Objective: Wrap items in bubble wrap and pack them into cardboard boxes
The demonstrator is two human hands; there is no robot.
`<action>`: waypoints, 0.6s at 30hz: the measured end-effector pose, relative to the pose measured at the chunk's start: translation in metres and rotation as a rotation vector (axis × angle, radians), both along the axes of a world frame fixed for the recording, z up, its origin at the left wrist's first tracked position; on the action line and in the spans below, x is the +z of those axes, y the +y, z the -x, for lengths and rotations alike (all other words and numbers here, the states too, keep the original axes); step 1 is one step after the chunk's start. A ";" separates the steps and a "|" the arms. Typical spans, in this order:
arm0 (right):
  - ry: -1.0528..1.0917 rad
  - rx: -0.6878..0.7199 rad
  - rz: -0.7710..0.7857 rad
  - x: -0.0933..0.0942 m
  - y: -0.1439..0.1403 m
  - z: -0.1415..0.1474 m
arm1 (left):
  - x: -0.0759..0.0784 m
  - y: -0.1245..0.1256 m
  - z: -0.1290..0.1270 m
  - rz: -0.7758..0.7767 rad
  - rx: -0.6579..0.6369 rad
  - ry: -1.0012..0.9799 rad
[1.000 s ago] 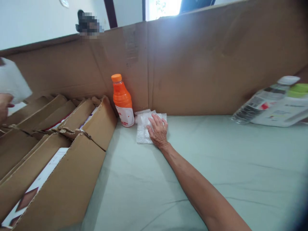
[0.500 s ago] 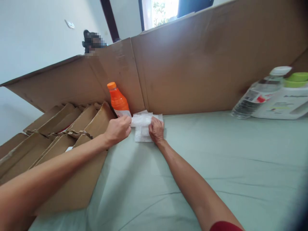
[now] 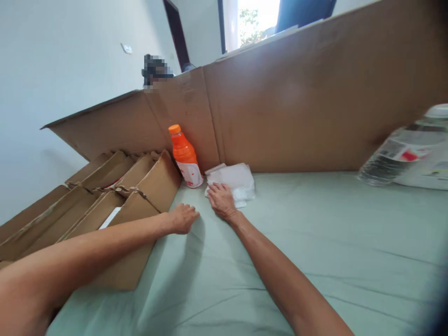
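A small pile of white, translucent plastic sheets, resembling bubble wrap (image 3: 236, 179), lies on the green cloth against the cardboard wall. My right hand (image 3: 221, 199) rests on its near left edge, fingers stretched out and pressed down on the plastic. Nearer to me and to the left, my left hand (image 3: 184, 218) is over the cloth beside the divided box, apart from the pile. Its fingers are curled in, and nothing shows in them. An orange bottle (image 3: 185, 151) with an orange cap and white label stands just left of the pile.
A divided cardboard box (image 3: 140, 233) at left has a white item in one compartment. Cardboard wall (image 3: 297, 102) runs along the back. A clear bottle (image 3: 395, 154) leans at right beside a white jug (image 3: 432, 170). A person's head (image 3: 156, 70) shows beyond the wall.
My left hand has come away from the plastic sheets toward me. My right hand has gone from gripping to lying spread on the pile's left edge. The view has swung slightly left.
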State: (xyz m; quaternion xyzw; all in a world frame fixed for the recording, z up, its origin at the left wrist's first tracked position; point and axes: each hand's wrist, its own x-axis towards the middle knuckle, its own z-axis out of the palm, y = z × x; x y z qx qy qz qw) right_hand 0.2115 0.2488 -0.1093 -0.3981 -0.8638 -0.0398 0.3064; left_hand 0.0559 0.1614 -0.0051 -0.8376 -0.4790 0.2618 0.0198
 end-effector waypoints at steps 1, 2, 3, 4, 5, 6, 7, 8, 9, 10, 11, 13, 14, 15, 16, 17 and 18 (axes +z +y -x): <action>0.003 0.008 -0.002 0.000 0.002 -0.002 | 0.011 -0.014 0.008 0.014 -0.005 -0.010; 0.006 0.028 -0.008 0.000 0.004 -0.003 | 0.023 -0.029 0.018 0.017 -0.003 -0.026; 0.009 0.043 -0.016 0.001 0.005 -0.004 | 0.037 -0.043 0.030 0.009 0.004 -0.049; 0.016 0.048 -0.033 0.003 0.005 -0.004 | 0.053 -0.056 0.043 -0.025 0.020 -0.084; 0.027 0.041 -0.060 0.005 0.004 -0.004 | 0.070 -0.068 0.058 -0.090 0.043 -0.131; 0.041 0.022 -0.099 0.007 0.004 -0.004 | 0.088 -0.079 0.075 -0.183 0.077 -0.188; 0.055 -0.004 -0.145 0.008 0.003 -0.004 | 0.107 -0.087 0.093 -0.306 0.123 -0.252; 0.066 -0.037 -0.191 0.008 0.003 -0.005 | 0.125 -0.094 0.114 -0.441 0.182 -0.318; 0.070 -0.073 -0.227 0.008 0.003 -0.005 | 0.142 -0.100 0.136 -0.558 0.267 -0.365; 0.066 -0.110 -0.248 0.007 0.004 -0.007 | 0.156 -0.105 0.158 -0.662 0.371 -0.399; 0.058 -0.146 -0.254 0.005 0.007 -0.008 | 0.168 -0.108 0.181 -0.722 0.488 -0.411; 0.036 -0.201 -0.246 -0.001 0.014 -0.013 | 0.181 -0.113 0.225 -0.740 0.708 -0.414; 0.024 -0.216 -0.241 -0.004 0.019 -0.015 | 0.183 -0.114 0.244 -0.726 0.766 -0.424; 0.014 -0.221 -0.242 -0.007 0.023 -0.016 | 0.182 -0.113 0.260 -0.710 0.796 -0.444; 0.003 -0.221 -0.247 -0.010 0.026 -0.018 | 0.179 -0.112 0.273 -0.706 0.794 -0.474; -0.008 -0.219 -0.254 -0.012 0.029 -0.018 | 0.175 -0.109 0.283 -0.728 0.767 -0.511; -0.018 -0.218 -0.261 -0.014 0.030 -0.019 | 0.169 -0.106 0.290 -0.766 0.733 -0.551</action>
